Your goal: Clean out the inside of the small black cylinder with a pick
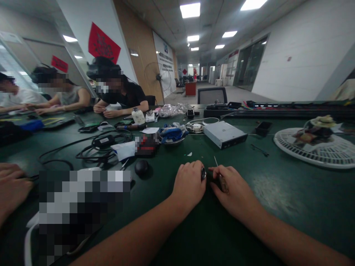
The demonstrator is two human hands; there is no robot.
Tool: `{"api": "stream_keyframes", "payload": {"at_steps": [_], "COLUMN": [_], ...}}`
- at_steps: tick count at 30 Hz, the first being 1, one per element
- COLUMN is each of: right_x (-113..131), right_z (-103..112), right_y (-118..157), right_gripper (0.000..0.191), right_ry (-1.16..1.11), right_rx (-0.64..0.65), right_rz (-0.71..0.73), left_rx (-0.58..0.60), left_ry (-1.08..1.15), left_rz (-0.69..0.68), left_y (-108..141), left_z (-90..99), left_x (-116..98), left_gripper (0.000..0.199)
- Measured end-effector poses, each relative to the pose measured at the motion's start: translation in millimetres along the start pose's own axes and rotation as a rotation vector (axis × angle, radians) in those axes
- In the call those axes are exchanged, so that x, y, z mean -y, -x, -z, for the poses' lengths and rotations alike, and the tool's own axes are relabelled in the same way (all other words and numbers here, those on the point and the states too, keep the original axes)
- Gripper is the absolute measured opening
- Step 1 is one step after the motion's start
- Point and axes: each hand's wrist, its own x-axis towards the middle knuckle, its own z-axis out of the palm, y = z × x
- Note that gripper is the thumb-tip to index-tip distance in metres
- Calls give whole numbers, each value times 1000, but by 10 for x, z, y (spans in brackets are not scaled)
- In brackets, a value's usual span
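My left hand [189, 181] is closed round a small cylindrical part [203, 173] with a dark centre and a shiny rim. Only its round end shows past my fingers, so I cannot make out its kind. Just to the right, my right hand [237, 190] grips a screwdriver [222, 183] by its brownish handle, the thin shaft pointing up and away from me. A small gap separates the two hands. Both are low over the green tabletop [191, 225]. The screwdriver's tip does not touch the part.
A silver disc drive [225, 133] lies beyond my hands. On the right is a white fan grille [288, 147] with a motor. Left of me are a black rounded object [142, 168], coiled cables [83, 152] and another person's hand [13, 188]. People sit across the table.
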Motion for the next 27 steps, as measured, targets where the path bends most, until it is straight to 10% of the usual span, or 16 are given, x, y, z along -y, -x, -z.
{"api": "stream_keyframes", "payload": {"at_steps": [21,27], "right_x": [-100,-57], "right_z": [21,53], "right_y": [-77,-41], "right_gripper": [37,32], "right_ry": [-811,-692], "right_rx": [-158,-107], "right_rz": [-229,-112], "left_rx": [73,70], "left_ry": [183,149], "left_rz": [-146,-162], "left_y": [-19,-31], "left_z": [47,59], "left_x": [-4,-7], "left_gripper": [12,15]}}
